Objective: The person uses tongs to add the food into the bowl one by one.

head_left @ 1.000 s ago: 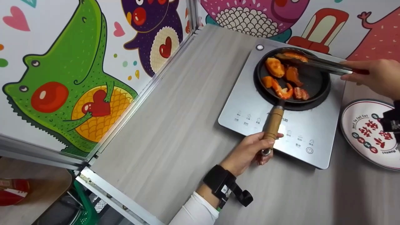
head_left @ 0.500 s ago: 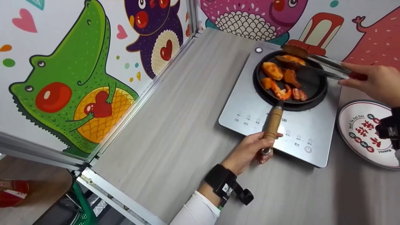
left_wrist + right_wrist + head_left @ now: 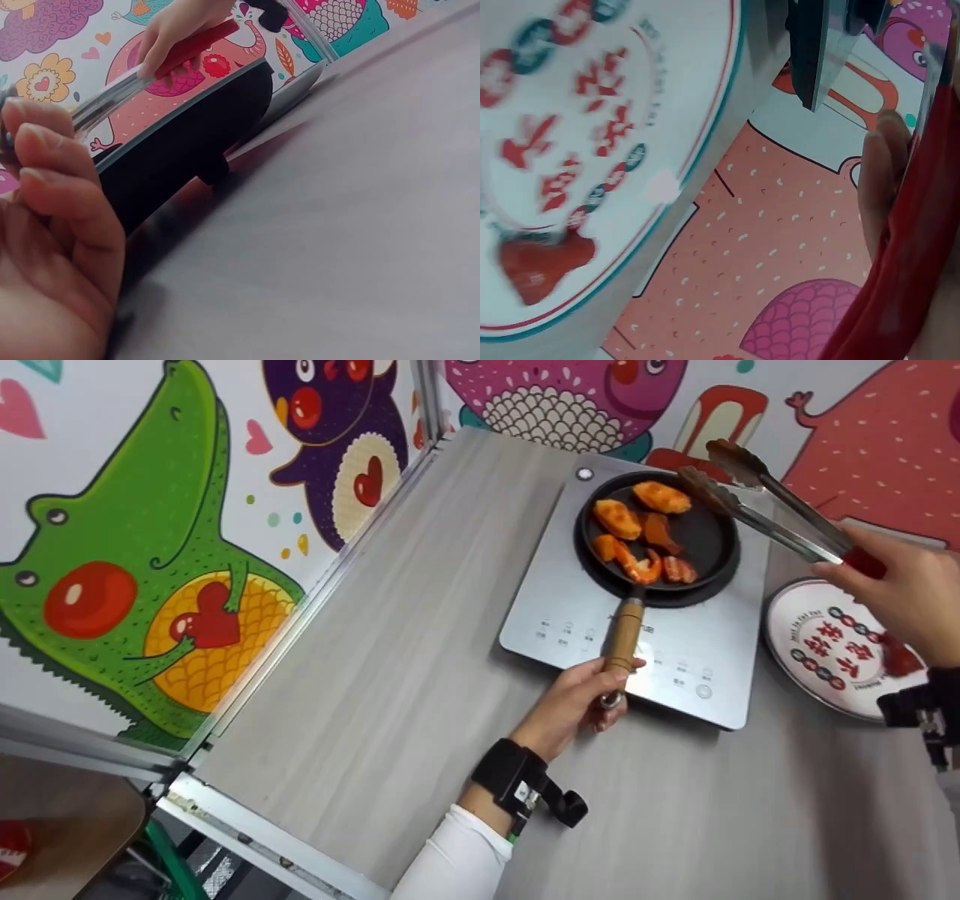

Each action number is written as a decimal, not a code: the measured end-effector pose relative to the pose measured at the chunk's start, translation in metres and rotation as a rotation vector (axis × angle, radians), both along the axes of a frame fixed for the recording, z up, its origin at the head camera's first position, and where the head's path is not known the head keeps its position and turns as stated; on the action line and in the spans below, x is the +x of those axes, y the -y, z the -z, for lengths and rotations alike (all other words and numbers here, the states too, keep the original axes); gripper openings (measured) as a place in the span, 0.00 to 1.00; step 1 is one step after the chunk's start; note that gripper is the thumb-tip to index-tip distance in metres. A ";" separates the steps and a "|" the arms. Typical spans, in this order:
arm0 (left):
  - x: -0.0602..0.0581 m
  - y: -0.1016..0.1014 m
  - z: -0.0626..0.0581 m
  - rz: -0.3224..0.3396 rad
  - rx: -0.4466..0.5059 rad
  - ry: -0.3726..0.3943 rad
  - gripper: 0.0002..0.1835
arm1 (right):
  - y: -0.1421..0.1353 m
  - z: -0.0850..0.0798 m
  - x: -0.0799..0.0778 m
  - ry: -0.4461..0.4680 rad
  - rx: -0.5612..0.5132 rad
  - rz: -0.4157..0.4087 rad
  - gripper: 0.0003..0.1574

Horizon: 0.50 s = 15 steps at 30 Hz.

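My left hand (image 3: pixel 574 697) grips the wooden handle (image 3: pixel 625 634) of a black frying pan (image 3: pixel 709 544) on a silver induction cooktop (image 3: pixel 551 611). My right hand (image 3: pixel 911 592) holds metal tongs (image 3: pixel 780 535) with red grips; their scalloped tips are spread apart beyond the pan's upper right rim, with nothing between them. In the pan lie two golden-orange pieces (image 3: pixel 661 498), a curled shrimp (image 3: pixel 637 566), a brownish-orange slice (image 3: pixel 660 534), a small orange chunk (image 3: pixel 605 547) and a reddish striped piece (image 3: pixel 679 570). The left wrist view shows my curled left fingers (image 3: pixel 67 165) and the pan's dark side.
Right of the cooktop, a white plate (image 3: pixel 784 626) with red lettering holds a reddish-brown piece (image 3: pixel 544 266). Cartoon-printed walls (image 3: pixel 862 457) stand behind and to the left. A metal frame edge (image 3: pixel 247 840) bounds the grey tabletop (image 3: pixel 360 720) at the left.
The tongs have spread and left the golden-orange piece at the back, rising to the right. That piece stays in the pan. My left hand keeps its grip; the head view has shifted.
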<state>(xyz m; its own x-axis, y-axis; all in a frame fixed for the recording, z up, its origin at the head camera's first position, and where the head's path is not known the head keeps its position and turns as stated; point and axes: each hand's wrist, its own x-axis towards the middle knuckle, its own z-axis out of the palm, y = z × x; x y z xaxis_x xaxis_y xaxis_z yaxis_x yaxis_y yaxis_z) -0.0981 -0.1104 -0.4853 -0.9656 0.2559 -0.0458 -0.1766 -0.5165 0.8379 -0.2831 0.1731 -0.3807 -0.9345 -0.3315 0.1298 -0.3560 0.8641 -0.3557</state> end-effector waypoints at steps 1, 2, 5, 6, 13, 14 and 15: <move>0.000 0.000 0.000 -0.001 0.000 0.001 0.21 | -0.005 0.001 0.008 0.014 -0.015 0.018 0.37; 0.000 0.000 0.000 0.000 0.000 0.004 0.21 | -0.010 0.001 0.015 0.027 -0.017 0.044 0.38; -0.001 0.001 0.000 -0.006 -0.011 0.004 0.22 | -0.021 0.003 0.039 0.020 -0.089 0.090 0.38; -0.001 0.001 -0.001 -0.006 -0.014 0.004 0.22 | -0.024 0.003 0.047 0.016 -0.113 0.108 0.37; 0.001 0.001 -0.002 0.008 -0.020 0.002 0.22 | -0.042 0.007 0.109 -0.010 -0.206 0.271 0.39; 0.001 0.001 -0.002 0.007 -0.026 0.003 0.22 | -0.045 0.008 0.117 -0.005 -0.203 0.293 0.39; 0.001 0.001 -0.002 0.006 -0.030 0.006 0.22 | -0.049 0.009 0.125 0.003 -0.203 0.314 0.40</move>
